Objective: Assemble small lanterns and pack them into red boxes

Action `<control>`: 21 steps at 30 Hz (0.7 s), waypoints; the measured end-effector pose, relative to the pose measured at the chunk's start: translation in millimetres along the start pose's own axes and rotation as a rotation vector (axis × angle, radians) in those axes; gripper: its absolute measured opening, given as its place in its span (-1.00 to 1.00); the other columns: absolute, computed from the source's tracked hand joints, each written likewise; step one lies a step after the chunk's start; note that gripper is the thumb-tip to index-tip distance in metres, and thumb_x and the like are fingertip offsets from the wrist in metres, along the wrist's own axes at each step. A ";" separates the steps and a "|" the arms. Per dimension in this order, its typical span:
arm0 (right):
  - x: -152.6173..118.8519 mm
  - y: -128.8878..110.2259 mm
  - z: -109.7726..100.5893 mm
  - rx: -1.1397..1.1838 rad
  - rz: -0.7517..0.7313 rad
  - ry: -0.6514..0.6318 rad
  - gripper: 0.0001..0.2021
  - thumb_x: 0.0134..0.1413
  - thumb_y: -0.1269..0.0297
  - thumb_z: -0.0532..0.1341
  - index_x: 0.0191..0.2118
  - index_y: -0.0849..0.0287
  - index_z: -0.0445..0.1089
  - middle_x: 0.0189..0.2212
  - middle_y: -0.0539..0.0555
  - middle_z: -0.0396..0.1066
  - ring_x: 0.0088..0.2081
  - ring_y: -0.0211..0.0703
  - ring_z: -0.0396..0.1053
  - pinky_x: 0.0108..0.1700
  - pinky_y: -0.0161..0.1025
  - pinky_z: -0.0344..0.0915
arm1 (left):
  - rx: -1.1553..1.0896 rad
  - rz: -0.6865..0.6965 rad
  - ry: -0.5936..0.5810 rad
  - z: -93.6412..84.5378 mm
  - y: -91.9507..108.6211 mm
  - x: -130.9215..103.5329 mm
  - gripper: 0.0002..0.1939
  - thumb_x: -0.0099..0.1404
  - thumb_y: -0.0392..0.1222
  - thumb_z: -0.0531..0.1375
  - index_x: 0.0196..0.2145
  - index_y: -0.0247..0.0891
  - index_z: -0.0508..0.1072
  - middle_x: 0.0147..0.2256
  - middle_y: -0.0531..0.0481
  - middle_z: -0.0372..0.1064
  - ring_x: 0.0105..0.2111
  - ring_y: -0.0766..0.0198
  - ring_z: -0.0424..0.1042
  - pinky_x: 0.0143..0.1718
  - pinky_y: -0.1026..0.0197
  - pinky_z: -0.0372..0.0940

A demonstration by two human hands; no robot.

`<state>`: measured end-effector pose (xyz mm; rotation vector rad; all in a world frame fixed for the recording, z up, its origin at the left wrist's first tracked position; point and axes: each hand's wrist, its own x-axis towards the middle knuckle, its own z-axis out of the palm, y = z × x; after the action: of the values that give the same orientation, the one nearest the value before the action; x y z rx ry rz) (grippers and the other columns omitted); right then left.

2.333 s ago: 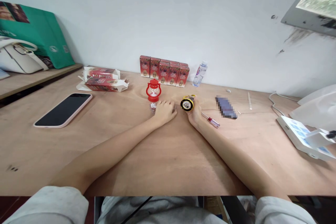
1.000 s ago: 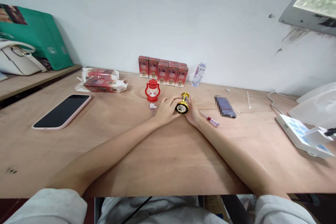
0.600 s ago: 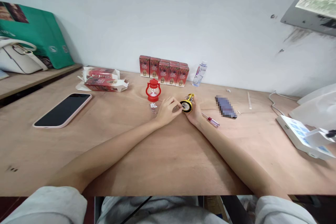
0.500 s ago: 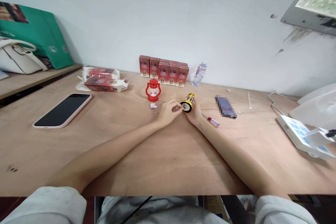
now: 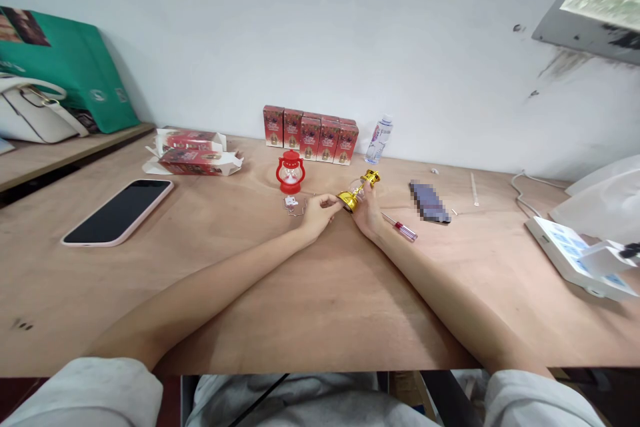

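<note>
My right hand [image 5: 369,215] is wrapped round a gold lantern [image 5: 349,199], which leans with its top to the upper right. At the lantern's base, the bent fingers of my left hand [image 5: 318,215] meet its edge; whether they pinch something small there cannot be made out. A red lantern [image 5: 291,173] stands upright beyond my left hand. Between it and that hand lie a small white part [image 5: 291,201] and thin wire pieces [image 5: 296,212]. Just right of my right hand lies a screwdriver [image 5: 405,231] with a clear and red handle.
Red boxes [image 5: 310,139] stand by the wall beside a clear bottle [image 5: 379,140]. Opened boxes [image 5: 193,161] and a pink-edged phone [image 5: 120,212] lie left. A blurred dark object [image 5: 429,202], a power strip [image 5: 575,257] and plastic bag [image 5: 610,207] are right.
The gold lantern has been tilted, so its dark underside has turned out of sight and its gold side shows. My left fingers have shifted slightly left.
</note>
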<state>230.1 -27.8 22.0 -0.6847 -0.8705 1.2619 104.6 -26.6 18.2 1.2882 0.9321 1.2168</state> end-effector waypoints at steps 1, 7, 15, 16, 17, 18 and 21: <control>0.1 1.1 -0.4 0.014 -0.037 -0.003 -0.71 -0.09 0.00 0.25 -0.33 0.00 0.21 -0.46 -0.17 0.35 -0.39 -0.33 0.35 -0.21 -0.30 0.32 | 0.001 0.005 0.006 0.1 -0.1 0.0 -0.81 -0.03 -0.13 0.25 -0.57 -0.32 0.39 -0.65 0.15 0.22 -0.72 0.50 0.09 -0.68 0.37 0.00; 6.3 6.4 -8.5 0.076 0.064 0.093 -0.85 -0.07 0.15 0.20 -0.36 0.06 0.29 -0.42 -0.09 0.44 -0.32 -0.26 0.39 -0.19 -0.27 0.34 | 0.031 0.010 0.030 0.6 -3.2 0.7 -0.79 -0.03 -0.11 0.28 -0.52 -0.33 0.42 -0.61 0.12 0.28 -0.73 0.50 0.12 -0.70 0.38 0.04; 3.5 0.3 -5.1 0.073 0.111 -0.043 -0.68 -0.11 -0.05 0.23 -0.27 0.03 0.32 -0.42 -0.08 0.45 -0.29 -0.18 0.41 -0.12 -0.17 0.34 | 0.106 0.020 0.057 -0.7 -5.3 1.7 -0.92 0.00 -0.26 0.22 -0.55 -0.34 0.41 -0.67 0.14 0.23 -0.73 0.48 0.14 -0.70 0.41 0.06; 2.6 -0.1 -4.0 0.074 0.095 -0.035 -0.68 -0.13 0.00 0.26 -0.25 0.01 0.31 -0.41 -0.11 0.44 -0.31 -0.22 0.40 -0.12 -0.21 0.34 | 0.115 0.020 0.059 -0.8 -5.1 1.5 -0.93 0.00 -0.28 0.22 -0.55 -0.34 0.41 -0.68 0.15 0.22 -0.73 0.49 0.14 -0.70 0.41 0.05; 1.8 -0.4 -3.0 0.071 0.080 -0.029 -0.68 -0.13 0.04 0.29 -0.22 -0.01 0.31 -0.41 -0.13 0.43 -0.32 -0.26 0.40 -0.13 -0.24 0.34 | 0.122 0.018 0.060 -0.7 -4.9 1.3 -0.94 0.00 -0.29 0.22 -0.56 -0.34 0.41 -0.69 0.15 0.21 -0.74 0.48 0.14 -0.70 0.41 0.05; 1.2 -0.6 -2.2 0.064 0.070 -0.029 -0.67 -0.13 0.07 0.30 -0.20 -0.02 0.30 -0.40 -0.15 0.43 -0.32 -0.28 0.39 -0.12 -0.26 0.34 | 0.128 0.016 0.063 -0.6 -4.6 1.1 -0.94 -0.01 -0.30 0.22 -0.56 -0.34 0.41 -0.70 0.16 0.21 -0.74 0.48 0.13 -0.70 0.41 0.04; 0.1 -1.1 -0.6 0.027 0.067 -0.048 -0.63 -0.12 0.05 0.29 -0.15 -0.02 0.30 -0.37 -0.12 0.44 -0.29 -0.25 0.41 -0.10 -0.22 0.34 | 0.134 0.011 0.074 0.0 -4.2 0.3 -0.94 -0.01 -0.29 0.22 -0.57 -0.34 0.42 -0.71 0.16 0.20 -0.74 0.48 0.13 -0.69 0.40 0.04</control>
<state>231.2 -27.9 22.6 -0.6686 -0.8741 1.3525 105.2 -25.8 14.1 1.3617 1.0766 1.2345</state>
